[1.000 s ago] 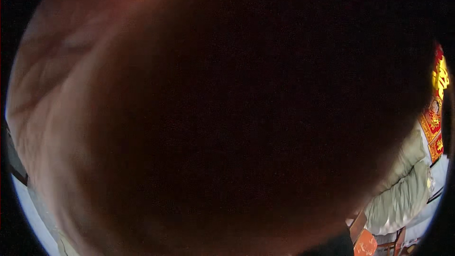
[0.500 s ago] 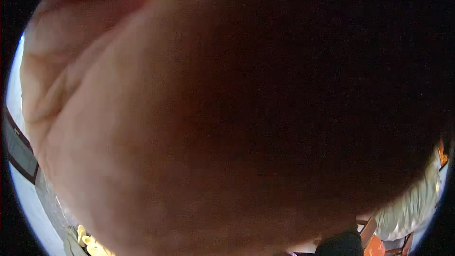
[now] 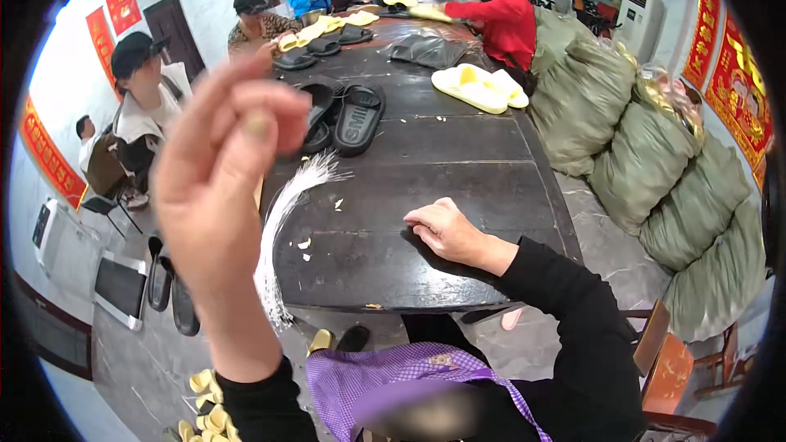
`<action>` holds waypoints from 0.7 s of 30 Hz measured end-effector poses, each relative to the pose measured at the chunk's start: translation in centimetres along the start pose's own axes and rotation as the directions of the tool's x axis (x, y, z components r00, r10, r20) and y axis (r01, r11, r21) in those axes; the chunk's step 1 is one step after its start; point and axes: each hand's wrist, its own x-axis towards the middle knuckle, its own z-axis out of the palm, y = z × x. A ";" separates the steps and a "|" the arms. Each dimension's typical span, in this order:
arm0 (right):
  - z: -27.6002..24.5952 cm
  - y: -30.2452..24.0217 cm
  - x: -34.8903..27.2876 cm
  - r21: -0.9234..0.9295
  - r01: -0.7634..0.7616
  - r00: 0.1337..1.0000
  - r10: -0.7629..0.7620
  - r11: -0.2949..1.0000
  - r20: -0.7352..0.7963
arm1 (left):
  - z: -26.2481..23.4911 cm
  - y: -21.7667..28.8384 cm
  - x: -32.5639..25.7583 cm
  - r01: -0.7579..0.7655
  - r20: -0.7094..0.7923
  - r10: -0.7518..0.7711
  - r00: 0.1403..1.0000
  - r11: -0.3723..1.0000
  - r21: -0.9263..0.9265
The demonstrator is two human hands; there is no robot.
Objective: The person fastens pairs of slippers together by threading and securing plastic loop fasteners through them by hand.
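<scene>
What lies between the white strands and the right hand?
In the head view: dark tabletop, with small pale scraps nearer the white strands than the right hand.

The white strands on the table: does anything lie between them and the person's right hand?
Only a few small pale scraps on the dark tabletop, close to the white strands; nothing else visible stands between them and the right hand.

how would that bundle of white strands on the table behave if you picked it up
The bundle of white strands is probably flexible, perhaps springy, since it lies in a smooth curve along the side of the table. It looks light, being made up of thin strands. It may splay or shed a few when lifted, as its far end already fans out.
</scene>
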 end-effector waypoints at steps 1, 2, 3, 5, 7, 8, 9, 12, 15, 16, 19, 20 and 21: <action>-0.5 0.5 -0.4 -0.004 -0.018 1.000 0.018 1.000 0.003 | 0.8 -1.3 -1.4 0.104 -0.059 -0.109 0.992 0.991 -0.082; -0.5 0.5 -0.5 -0.012 -0.022 1.000 0.022 1.000 -0.007 | 1.2 -2.7 -3.3 0.186 -0.084 -0.195 0.977 0.977 -0.104; -0.6 0.5 -0.5 -0.014 -0.021 1.000 0.021 1.000 -0.012 | 1.7 -4.2 -5.0 0.266 -0.106 -0.279 0.954 0.956 -0.128; -0.2 -0.1 -0.1 0.003 0.004 1.000 -0.004 1.000 -0.006 | 2.7 -6.2 -8.8 0.472 -0.168 -0.491 0.855 0.870 -0.140; 0.0 -0.1 0.0 -0.001 0.001 1.000 -0.001 1.000 0.006 | 3.6 -9.1 -12.4 0.583 -0.156 -0.576 0.803 0.812 0.003; 0.1 0.0 0.1 0.000 -0.003 1.000 0.003 1.000 0.020 | 4.0 -11.0 -14.5 0.601 -0.176 -0.589 0.789 0.799 0.021; 0.0 0.2 0.0 -0.002 -0.011 0.999 0.011 1.000 0.036 | 4.4 -12.6 -16.2 0.621 -0.193 -0.604 0.773 0.783 0.036; 0.1 0.6 -0.2 -0.018 -0.009 1.000 0.009 1.000 0.024 | 4.8 -14.3 -18.6 0.580 -0.166 -0.556 0.814 0.790 0.199; 0.1 0.7 -0.3 -0.027 -0.013 1.000 0.013 1.000 0.017 | 4.7 -13.9 -18.7 0.590 -0.126 -0.576 0.807 0.789 0.170; 0.0 0.8 -0.3 -0.029 -0.014 1.000 0.015 0.999 0.017 | 4.7 -13.7 -18.7 0.597 -0.111 -0.587 0.802 0.787 0.155; 0.0 0.9 -0.2 -0.033 -0.018 1.000 0.019 0.999 0.013 | 4.6 -13.0 -18.9 0.605 -0.104 -0.596 0.796 0.786 0.125; 0.0 0.8 -0.1 -0.029 -0.013 1.000 0.014 0.999 0.015 | 4.5 -12.9 -19.0 0.609 -0.106 -0.600 0.793 0.785 0.110; 0.0 0.8 0.0 -0.025 -0.008 1.000 0.009 1.000 0.016 | 4.5 -12.9 -19.1 0.608 -0.103 -0.600 0.794 0.787 0.107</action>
